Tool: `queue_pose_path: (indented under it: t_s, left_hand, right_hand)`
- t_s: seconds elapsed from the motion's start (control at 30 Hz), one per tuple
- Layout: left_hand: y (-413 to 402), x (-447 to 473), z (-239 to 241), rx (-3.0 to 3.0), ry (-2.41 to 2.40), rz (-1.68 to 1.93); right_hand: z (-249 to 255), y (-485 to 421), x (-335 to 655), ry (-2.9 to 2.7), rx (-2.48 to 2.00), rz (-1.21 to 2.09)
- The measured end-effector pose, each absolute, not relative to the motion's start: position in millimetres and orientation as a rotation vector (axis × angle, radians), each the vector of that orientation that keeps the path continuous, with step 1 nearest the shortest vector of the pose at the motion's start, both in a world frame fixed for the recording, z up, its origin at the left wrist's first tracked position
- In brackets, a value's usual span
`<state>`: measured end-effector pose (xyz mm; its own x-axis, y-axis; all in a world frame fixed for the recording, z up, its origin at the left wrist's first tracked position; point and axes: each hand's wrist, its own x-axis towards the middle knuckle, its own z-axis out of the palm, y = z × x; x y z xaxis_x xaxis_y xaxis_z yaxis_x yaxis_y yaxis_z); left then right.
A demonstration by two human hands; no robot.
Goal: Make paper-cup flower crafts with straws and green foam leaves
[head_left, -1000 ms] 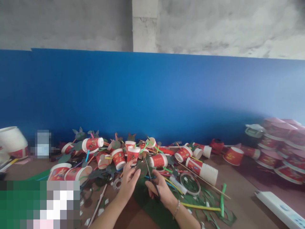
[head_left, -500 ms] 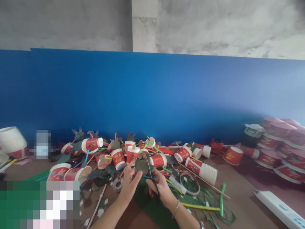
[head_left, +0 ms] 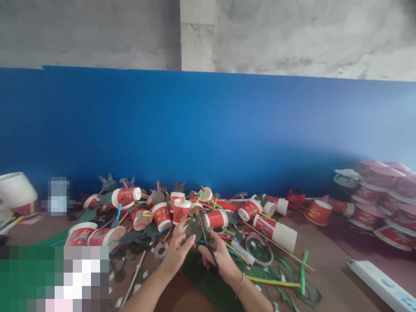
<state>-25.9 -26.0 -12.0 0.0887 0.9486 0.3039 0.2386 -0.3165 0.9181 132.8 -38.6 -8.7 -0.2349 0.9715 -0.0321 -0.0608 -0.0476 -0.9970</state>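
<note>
Between thumb and fingers, my left hand [head_left: 179, 246] pinches a rounded piece of dark green paper [head_left: 194, 231]. My right hand [head_left: 221, 255] is closed around the dark handles of a pair of scissors [head_left: 210, 248]. The blades point up and away from me, along the right edge of the paper piece. Beneath both hands lies a larger dark green sheet [head_left: 208, 281]. Just beyond my fingers are red printed paper cups, one of them a cup lying on its side [head_left: 216, 219].
A roll of clear tape [head_left: 259, 250], a stack of paper cups [head_left: 274, 233], a thin wooden stick [head_left: 298, 261] and green paper scraps lie to the right. A white power strip [head_left: 380, 284] sits farther right, near piled red tubs [head_left: 367, 215]. Behind stands a blue panel [head_left: 208, 130].
The green paper piece has turned or shifted slightly in my left hand, against the scissor blades. Both hands stay in nearly the same place.
</note>
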Motion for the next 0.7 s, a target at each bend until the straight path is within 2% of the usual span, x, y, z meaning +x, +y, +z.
queue_pose_path:
  t_s: [0.7]
  left_hand:
    - [-28.9,-23.1,-1.1,1.568,1.165,1.292]
  right_hand:
    - [-9.4,-38.4,133.9,-1.335,-1.057,1.468]
